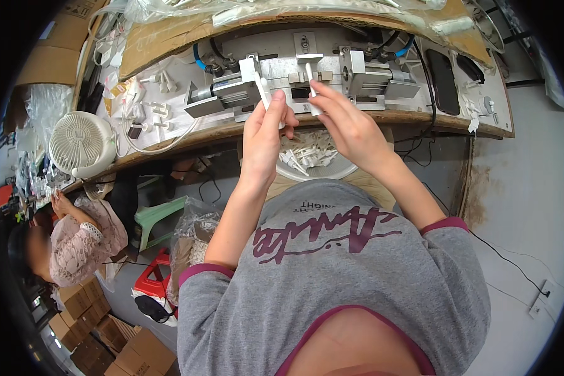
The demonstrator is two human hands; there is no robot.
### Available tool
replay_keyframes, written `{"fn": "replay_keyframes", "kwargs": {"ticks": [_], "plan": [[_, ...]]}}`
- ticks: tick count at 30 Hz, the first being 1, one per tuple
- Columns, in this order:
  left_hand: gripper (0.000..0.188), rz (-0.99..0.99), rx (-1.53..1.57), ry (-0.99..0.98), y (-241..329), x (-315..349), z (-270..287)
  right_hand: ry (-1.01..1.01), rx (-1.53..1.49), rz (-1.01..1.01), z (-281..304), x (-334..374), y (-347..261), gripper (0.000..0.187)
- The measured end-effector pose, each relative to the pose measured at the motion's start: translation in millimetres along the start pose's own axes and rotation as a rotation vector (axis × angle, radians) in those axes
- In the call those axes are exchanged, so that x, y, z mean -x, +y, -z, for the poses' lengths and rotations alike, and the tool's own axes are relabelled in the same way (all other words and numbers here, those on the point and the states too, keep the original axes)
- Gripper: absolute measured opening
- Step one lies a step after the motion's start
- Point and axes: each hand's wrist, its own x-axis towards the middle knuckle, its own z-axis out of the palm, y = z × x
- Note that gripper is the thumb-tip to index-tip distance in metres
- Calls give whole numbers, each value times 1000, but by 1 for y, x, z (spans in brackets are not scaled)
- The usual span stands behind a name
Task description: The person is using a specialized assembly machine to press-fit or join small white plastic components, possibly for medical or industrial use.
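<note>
In front of the metal clamping fixture [272, 64], both my hands are raised above the near edge of the bench. My left hand [262, 138] is closed, with the thumb pressed along a slim white plastic piece [261, 89] that points up and away from me. Between the fingertips of my right hand [356, 128] is another narrow white plastic piece [309, 73], upright at the fixture's middle. Whether it touches the fixture I cannot tell. Below the hands, a clear round basin [351, 169] holds many small white plastic parts [307, 153].
A white fan [81, 143] stands at the left, near white plugs and cables [160, 116]. At the right lie a black phone [443, 81] and a black cable [433, 106]. Cardboard [169, 45] covers the back. A co-worker [75, 241] sits far left, beside a green stool [156, 216].
</note>
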Motion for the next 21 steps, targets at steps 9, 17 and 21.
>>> {"fn": "replay_keyframes", "kwargs": {"ticks": [9,17,21], "plan": [[37,-67,104,44,6,7,11,-98,498,110,-15,-22,-11,17],[30,-169,292,6,4,5,14,-320,582,-6,-15,-34,-20,19],[30,-241,174,55,6,3,9,-209,271,10,2,-36,-11,33]]}}
